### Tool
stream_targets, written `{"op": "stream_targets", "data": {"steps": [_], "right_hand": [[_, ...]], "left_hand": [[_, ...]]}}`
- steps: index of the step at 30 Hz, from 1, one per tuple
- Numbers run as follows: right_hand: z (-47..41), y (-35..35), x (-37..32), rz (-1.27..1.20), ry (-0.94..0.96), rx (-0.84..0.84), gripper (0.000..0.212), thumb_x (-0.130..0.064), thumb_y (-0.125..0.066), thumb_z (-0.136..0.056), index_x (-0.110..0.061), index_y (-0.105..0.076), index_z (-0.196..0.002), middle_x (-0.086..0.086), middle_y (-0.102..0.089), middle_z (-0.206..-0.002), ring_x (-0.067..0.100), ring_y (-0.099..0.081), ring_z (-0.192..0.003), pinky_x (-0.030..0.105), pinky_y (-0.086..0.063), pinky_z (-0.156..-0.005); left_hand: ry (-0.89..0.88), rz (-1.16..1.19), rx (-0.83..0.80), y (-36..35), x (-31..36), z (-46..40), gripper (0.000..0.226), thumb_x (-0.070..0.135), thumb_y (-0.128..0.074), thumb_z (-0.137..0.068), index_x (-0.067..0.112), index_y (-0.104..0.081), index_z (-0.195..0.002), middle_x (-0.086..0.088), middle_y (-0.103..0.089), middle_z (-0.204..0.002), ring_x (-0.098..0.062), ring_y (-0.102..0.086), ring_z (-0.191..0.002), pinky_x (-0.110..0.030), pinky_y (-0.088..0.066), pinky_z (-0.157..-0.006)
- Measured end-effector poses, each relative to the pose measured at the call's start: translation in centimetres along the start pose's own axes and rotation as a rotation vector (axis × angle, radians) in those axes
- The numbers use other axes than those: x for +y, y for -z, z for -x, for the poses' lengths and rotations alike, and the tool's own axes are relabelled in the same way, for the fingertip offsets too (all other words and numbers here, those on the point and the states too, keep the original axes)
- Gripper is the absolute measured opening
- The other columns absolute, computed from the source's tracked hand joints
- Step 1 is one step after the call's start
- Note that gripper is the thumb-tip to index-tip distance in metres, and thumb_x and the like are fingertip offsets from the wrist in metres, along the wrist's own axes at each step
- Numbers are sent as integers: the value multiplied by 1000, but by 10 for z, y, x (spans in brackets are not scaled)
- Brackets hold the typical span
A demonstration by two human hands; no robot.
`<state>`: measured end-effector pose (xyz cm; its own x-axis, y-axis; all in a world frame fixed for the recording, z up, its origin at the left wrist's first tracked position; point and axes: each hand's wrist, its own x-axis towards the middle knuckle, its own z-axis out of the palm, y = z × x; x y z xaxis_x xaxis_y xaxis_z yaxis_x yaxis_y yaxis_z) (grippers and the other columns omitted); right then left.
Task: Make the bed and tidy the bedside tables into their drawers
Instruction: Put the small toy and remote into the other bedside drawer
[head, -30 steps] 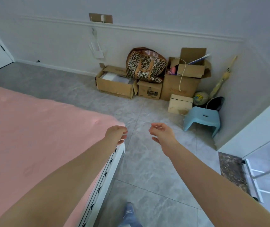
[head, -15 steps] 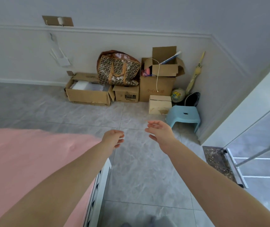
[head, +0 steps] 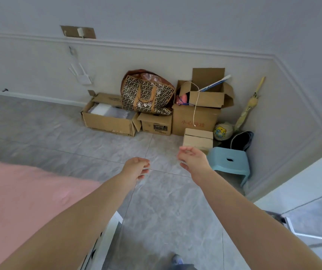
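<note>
1. Nearest the camera, at lower left, lies the bed [head: 19, 207] under a smooth pink sheet, with its white frame edge [head: 105, 236] running along the side facing the tiled floor [head: 166, 211]
2. Both bare forearms reach forward over that edge; the left hand [head: 136, 167] hangs just past the bed's corner, fingers loosely curled and holding nothing
3. Beside it, a little apart, the right hand [head: 192, 157] is relaxed and half open, fingers slightly bent, also holding nothing
4. Neither hand touches the sheet; the bed sits below and to the left of both
5. Grey marble-look tiles stretch open ahead of the hands
6. Right of the right hand stands a pale blue plastic stool [head: 229, 162] with a slot in its seat
7. Against the far wall sit cardboard boxes [head: 109, 121], one open and flat, others stacked, with a brown monogram-print bag [head: 146, 94] resting on them
8. Toward the corner lie a printed ball [head: 222, 131] and a folded yellow umbrella [head: 249, 106] leaning on the wall
</note>
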<state>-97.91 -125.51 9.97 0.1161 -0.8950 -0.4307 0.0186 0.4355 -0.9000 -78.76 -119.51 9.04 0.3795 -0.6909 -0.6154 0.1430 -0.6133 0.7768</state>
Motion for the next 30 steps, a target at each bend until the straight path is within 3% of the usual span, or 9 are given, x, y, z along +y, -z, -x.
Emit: {"op": "stream_targets", "data": {"steps": [5,8,13,17,21,26,30], "right_hand": [[-51,-14,-23,54,2,-73,23,-8,-73,-82,-18,-68,-102,5,-67,-108,19,-63,-106,36,-54,-94],[-75,-35,-27,64,-16,-106,22,-6,-73,-82,-19,-68,-99,5,-66,-107,21,-64,-106,38,-54,-94],[-119,-82,-34,74,-79,-153,21,-5,-72,-82,-20,-68,-96,8,-68,-109,21,-65,-104,39,-53,-96],[-157,-130,-63,43,-92,-183,21,-5,-68,-83,-17,-68,-100,8,-69,-100,15,-64,-90,31,-54,-83],[-192,-183,-100,35,-31,-174,23,-3,-68,-82,-18,-69,-99,6,-69,-102,16,-64,-93,32,-51,-87],[-219,-228,-124,69,61,-183,24,-5,-72,-80,-23,-69,-96,8,-68,-113,24,-64,-110,39,-52,-94],[-251,-263,-129,96,25,-199,25,-5,-72,-79,-23,-69,-96,6,-69,-112,24,-64,-111,37,-53,-92]], "left_hand": [[62,-32,55,-8,18,-33,13,10,-54,-94,13,-61,-83,-3,-61,-80,-14,-55,-64,-23,-38,-56],[171,-18,-27,-2,24,-47,17,9,-54,-86,16,-50,-71,2,-47,-69,-11,-40,-57,-19,-30,-46],[117,-20,61,26,29,-105,20,8,-49,-94,17,-60,-79,-1,-61,-77,-14,-53,-62,-23,-32,-55],[116,40,75,53,61,-160,21,10,-51,-94,18,-59,-76,-1,-61,-76,-14,-54,-63,-22,-35,-56],[153,69,79,75,104,-204,33,2,-37,-96,19,-45,-68,0,-42,-65,-14,-35,-53,-23,-13,-45],[61,74,107,93,142,-248,19,3,-45,-94,11,-61,-90,-6,-60,-80,-18,-52,-63,-24,-31,-50],[56,115,123,108,167,-275,18,3,-45,-95,10,-62,-96,-5,-61,-82,-16,-51,-62,-23,-34,-53]]}}
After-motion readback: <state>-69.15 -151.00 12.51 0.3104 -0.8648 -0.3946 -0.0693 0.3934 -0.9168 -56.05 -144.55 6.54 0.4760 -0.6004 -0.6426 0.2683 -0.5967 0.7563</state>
